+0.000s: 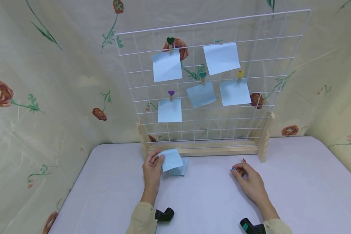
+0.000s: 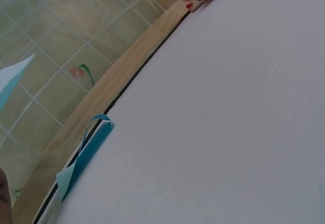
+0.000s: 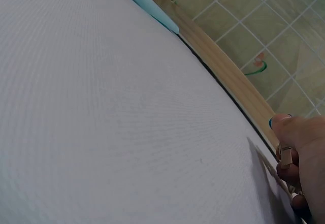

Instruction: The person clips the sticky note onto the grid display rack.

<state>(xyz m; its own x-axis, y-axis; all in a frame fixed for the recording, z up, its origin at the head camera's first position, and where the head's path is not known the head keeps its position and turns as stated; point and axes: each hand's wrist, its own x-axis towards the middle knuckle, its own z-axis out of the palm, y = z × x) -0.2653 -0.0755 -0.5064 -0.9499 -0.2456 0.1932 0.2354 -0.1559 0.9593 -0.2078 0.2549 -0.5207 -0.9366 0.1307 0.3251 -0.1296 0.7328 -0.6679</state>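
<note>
My left hand (image 1: 152, 167) pinches a light-blue paper sheet (image 1: 172, 160) at its left edge, in front of the rack's base. Partly behind it on the table rests a second, curled blue sheet (image 1: 179, 169), which shows folded over in the left wrist view (image 2: 89, 155). Above the table on the right, my right hand (image 1: 251, 183) has curled fingers holding small wooden clothespins (image 3: 286, 157). Blue and red bits show at its fingers; the exact number of clothespins is hidden.
A white wire grid (image 1: 190, 130) stands in a wooden base (image 1: 216, 151) at the back of the white table (image 1: 204, 201). Several blue sheets (image 1: 167, 66) hang on it, most with visible heart-topped clothespins (image 1: 171, 94). Floral cloth (image 1: 76, 81) surrounds the table.
</note>
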